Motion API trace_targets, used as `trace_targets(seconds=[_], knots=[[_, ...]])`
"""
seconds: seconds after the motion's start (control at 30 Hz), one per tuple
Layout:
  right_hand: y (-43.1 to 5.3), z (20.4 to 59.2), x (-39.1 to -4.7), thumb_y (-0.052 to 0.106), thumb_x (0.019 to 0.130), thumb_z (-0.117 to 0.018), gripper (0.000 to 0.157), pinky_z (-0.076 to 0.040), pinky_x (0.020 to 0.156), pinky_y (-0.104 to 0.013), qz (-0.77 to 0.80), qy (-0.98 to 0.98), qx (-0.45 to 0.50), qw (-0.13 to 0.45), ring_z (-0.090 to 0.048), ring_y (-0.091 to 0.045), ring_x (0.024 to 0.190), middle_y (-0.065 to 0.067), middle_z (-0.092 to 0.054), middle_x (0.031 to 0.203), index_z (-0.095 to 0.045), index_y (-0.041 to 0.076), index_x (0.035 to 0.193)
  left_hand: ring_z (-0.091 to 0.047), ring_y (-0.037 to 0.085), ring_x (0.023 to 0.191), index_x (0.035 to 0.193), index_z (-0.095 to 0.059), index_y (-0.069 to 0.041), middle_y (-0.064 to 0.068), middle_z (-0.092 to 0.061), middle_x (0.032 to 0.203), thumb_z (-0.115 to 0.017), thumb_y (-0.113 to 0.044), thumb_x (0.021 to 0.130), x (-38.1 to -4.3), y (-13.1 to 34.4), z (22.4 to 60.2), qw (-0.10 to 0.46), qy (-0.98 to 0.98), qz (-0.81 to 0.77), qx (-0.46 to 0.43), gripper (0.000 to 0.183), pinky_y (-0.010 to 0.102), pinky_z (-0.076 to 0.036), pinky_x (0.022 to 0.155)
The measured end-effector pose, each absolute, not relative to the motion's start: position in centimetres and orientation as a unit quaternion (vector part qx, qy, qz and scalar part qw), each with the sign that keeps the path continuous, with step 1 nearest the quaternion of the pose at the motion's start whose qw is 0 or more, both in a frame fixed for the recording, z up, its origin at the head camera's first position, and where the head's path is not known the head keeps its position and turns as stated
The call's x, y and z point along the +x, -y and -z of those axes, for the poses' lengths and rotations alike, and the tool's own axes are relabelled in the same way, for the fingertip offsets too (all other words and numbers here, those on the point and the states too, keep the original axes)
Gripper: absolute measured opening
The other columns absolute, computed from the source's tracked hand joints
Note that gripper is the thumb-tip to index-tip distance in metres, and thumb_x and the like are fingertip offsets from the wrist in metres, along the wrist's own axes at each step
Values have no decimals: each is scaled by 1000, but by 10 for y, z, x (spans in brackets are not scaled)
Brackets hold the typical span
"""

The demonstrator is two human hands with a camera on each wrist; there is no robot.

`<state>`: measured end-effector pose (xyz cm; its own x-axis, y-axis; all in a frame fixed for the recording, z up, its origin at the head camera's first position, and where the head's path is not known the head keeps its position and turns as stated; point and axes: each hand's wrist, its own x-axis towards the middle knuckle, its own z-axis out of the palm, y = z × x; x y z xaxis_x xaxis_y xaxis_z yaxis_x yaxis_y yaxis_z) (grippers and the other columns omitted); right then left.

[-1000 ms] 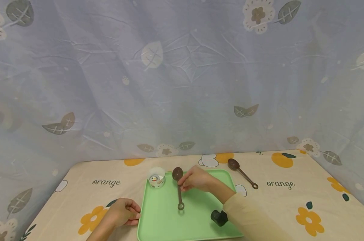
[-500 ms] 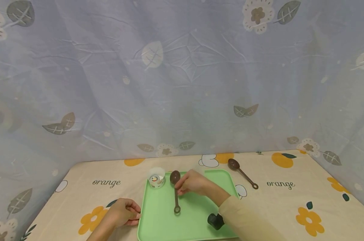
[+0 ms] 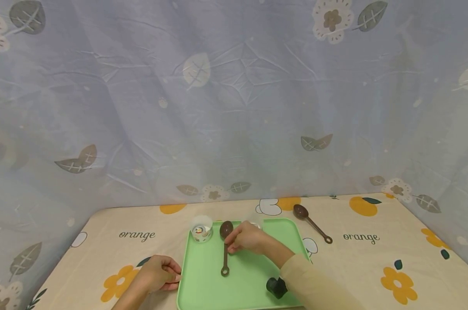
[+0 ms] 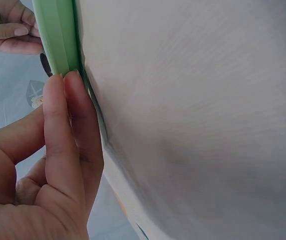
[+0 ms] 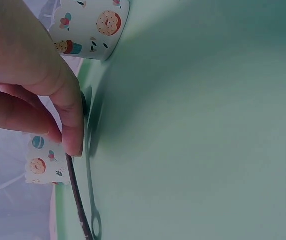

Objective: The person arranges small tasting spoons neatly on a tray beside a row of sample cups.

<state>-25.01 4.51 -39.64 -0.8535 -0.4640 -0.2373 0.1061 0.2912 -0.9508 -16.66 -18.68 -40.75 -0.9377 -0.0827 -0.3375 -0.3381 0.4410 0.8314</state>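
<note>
My right hand [image 3: 246, 237] pinches a brown spoon [image 3: 226, 230] near the middle of its handle [image 5: 78, 197], over the green tray [image 3: 245, 284]. The bowl end points to the back and the ring end toward me. A shadow of the spoon lies on the tray in the right wrist view. At the tray's left side, my left hand [image 3: 160, 273] pinches the rim [image 4: 60, 37] between its fingertips. A white printed paper cup [image 3: 201, 229] stands at the back left corner of the tray. Behind my right hand, a second cup [image 3: 256, 222] is mostly hidden.
Another brown spoon [image 3: 311, 224] lies on the cloth right of the tray, its ring end toward me. The patterned tablecloth [image 3: 358, 267] extends around the tray. A grey-blue curtain [image 3: 234, 107] hangs behind. Something black [image 3: 276, 287] sits at my right sleeve.
My right hand and its spoon have shifted slightly left and toward me. More of the second cup now shows behind that hand. My left hand stays at the tray's rim.
</note>
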Motion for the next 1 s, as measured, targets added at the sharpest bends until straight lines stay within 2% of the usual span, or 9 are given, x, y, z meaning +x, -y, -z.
trace_targets(seconds=[0.5, 1.0], knots=[[-51, 391, -250, -21, 76, -47, 24, -54, 72, -33, 584, -761, -135, 249, -62, -22, 71, -22, -62, 89, -59, -20, 97, -55, 16, 54, 77, -57, 7, 11, -51, 65, -62, 16, 75, -168, 187, 407, 127, -837, -516, -128, 11, 26, -54, 53], [-56, 387, -251, -19, 80, -48, 19, -55, 71, -34, 581, -756, -142, 265, -61, -21, 68, -21, -61, 92, -59, -20, 96, -55, 16, 55, 78, -57, 7, 11, -51, 66, -62, 15, 77, -167, 187, 405, 136, -838, -511, -131, 10, 26, -54, 55]])
